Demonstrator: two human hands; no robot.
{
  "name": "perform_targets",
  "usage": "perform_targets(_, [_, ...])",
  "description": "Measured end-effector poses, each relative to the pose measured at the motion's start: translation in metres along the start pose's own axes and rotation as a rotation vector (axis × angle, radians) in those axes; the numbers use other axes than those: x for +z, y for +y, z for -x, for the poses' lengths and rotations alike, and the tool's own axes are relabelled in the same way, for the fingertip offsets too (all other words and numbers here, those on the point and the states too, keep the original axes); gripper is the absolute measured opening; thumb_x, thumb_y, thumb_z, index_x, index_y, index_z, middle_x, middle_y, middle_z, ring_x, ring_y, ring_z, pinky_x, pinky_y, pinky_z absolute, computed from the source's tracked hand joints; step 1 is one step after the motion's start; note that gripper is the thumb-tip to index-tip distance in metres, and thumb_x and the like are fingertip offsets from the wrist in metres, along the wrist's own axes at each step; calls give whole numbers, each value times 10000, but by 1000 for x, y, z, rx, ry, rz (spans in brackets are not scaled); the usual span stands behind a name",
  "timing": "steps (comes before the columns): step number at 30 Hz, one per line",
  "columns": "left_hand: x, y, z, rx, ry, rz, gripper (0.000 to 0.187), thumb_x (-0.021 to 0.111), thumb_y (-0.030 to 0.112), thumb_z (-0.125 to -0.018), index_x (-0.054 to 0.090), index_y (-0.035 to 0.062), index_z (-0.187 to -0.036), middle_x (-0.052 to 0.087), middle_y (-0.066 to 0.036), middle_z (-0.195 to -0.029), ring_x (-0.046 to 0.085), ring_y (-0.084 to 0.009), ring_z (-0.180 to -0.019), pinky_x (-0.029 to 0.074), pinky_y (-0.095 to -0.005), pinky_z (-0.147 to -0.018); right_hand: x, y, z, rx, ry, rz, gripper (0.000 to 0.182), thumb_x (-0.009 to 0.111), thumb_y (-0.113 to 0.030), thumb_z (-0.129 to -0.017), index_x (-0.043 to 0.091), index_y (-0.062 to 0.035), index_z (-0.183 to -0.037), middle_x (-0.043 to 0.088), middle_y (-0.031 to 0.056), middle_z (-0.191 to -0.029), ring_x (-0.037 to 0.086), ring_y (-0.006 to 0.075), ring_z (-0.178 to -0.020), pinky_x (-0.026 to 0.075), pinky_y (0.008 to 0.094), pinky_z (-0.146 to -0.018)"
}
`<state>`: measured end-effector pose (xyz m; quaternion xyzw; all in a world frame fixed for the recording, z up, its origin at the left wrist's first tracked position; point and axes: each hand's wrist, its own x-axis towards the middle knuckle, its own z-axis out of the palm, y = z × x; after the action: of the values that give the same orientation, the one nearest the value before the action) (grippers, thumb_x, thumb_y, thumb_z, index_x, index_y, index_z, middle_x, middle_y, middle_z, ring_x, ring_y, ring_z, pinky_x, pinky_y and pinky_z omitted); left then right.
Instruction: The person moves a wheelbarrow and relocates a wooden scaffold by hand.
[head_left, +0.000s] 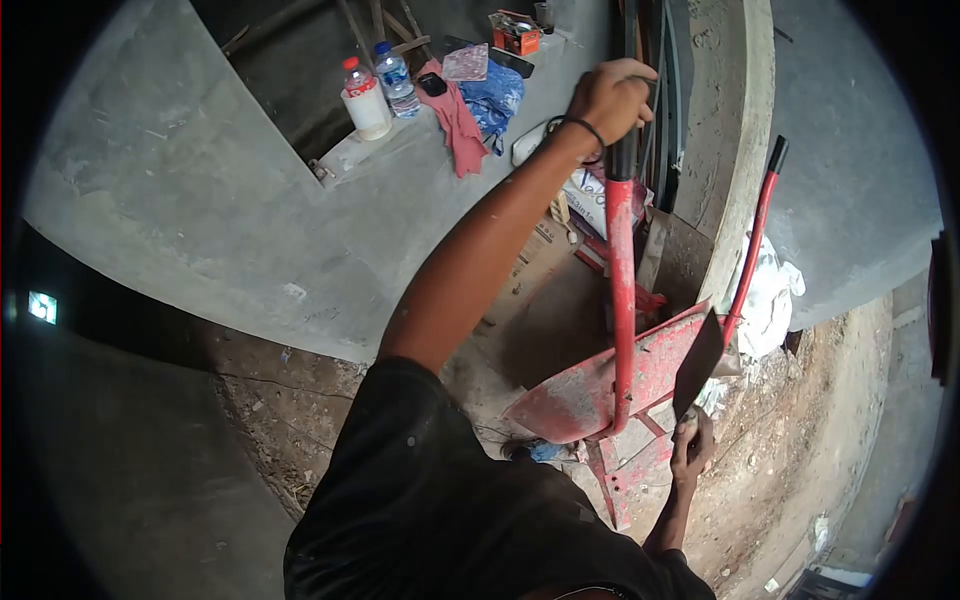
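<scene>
A red wheelbarrow (570,400) stands tipped, with its two handles pointing up. My left hand (612,100) is closed around the black grip (621,160) of the nearer handle (620,260). The other red handle (752,235), also black-tipped, rises free to the right. Low on the right, my right hand (692,440) is closed on the handle of a trowel. The trowel's dark pointed blade (699,365) points upward, in front of the wheelbarrow's tray edge. Most of the trowel's handle is hidden by my fingers.
A grey ledge (345,160) holds a red-capped bottle (366,100), a blue-capped water bottle (396,80), a pink cloth (460,135) and blue fabric (493,95). A concrete post (735,120) rises behind the handles. White sacking (768,300) lies on the rough dirt floor (790,430).
</scene>
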<state>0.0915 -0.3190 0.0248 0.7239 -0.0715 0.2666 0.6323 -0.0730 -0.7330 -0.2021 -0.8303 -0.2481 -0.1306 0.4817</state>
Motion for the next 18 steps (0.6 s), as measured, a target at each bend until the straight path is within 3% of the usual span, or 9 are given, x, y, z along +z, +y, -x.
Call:
perform_targets(2, [-3,9,3,-18,-15,-105,364,487,171,-772,605,25,-1084,660,-129,-720,635,-177,-636,495,-277,-637,31,-62,-9,-35,-121,-72,298,646,-111,-812,576,38,-1059,657,135,-870,622,165,-742,483,269,-700])
perform_targets(4, [-5,7,-1,-70,-9,-269,471,541,332,-781,576,41,-1150,641,-165,-999,619,-245,-937,464,-332,-827,70,-96,-18,42,-325,-121,305,664,-93,-793,577,17,-1064,657,137,-872,635,172,-726,495,287,-654])
perform_targets(6, [-23,44,23,-180,-84,-376,828,498,523,-787,238,44,-1410,328,-309,-1361,333,-425,-1276,291,-424,-1052,127,-113,-31,23,-466,-78,331,692,-148,-785,580,0,-1059,646,133,-836,634,185,-686,492,293,-599])
perform_targets(8, [-41,51,60,144,7,-506,921,452,585,-816,89,-7,-1420,38,-375,-1417,135,-519,-1317,182,-516,-1083,190,-148,-59,-255,-462,141,343,709,-208,-776,586,-21,-1036,631,144,-804,638,259,-665,494,319,-586])
perform_targets(11, [-112,75,161,540,133,-276,687,583,301,-842,280,-34,-1360,246,-323,-1368,276,-446,-1279,241,-469,-1055,285,-157,-97,-200,-624,259,367,676,-236,-802,573,-41,-1096,654,120,-873,635,275,-724,513,342,-641])
perform_targets(13, [-176,81,240,531,95,-265,493,585,204,-825,478,-56,-1229,436,-248,-1284,415,-382,-1218,338,-427,-1008,354,-153,-128,-339,-613,217,371,681,-292,-781,578,-50,-1042,638,190,-849,627,351,-758,503,409,-659])
perform_targets(15, [-232,53,330,264,96,-386,382,569,150,-833,543,-35,-1166,540,-203,-1188,533,-309,-1114,425,-391,-931,396,-206,-164,-308,-570,198,381,680,-307,-765,571,-56,-1031,634,224,-831,624,387,-785,499,441,-674])
perform_targets(17, [-272,1,432,-326,177,-342,474,599,276,-857,497,3,-1231,545,-197,-1197,517,-299,-1138,429,-397,-925,443,-257,-201,-255,-526,203,388,670,-279,-762,554,-60,-1060,637,229,-840,624,383,-808,499,443,-694])
perform_targets(18, [-291,-37,502,-570,101,-616,539,564,384,-871,477,18,-1257,528,-209,-1222,500,-330,-1151,404,-423,-954,476,-262,-221,-309,-515,206,389,664,-264,-762,545,-61,-1073,636,234,-854,623,382,-820,498,446,-706])
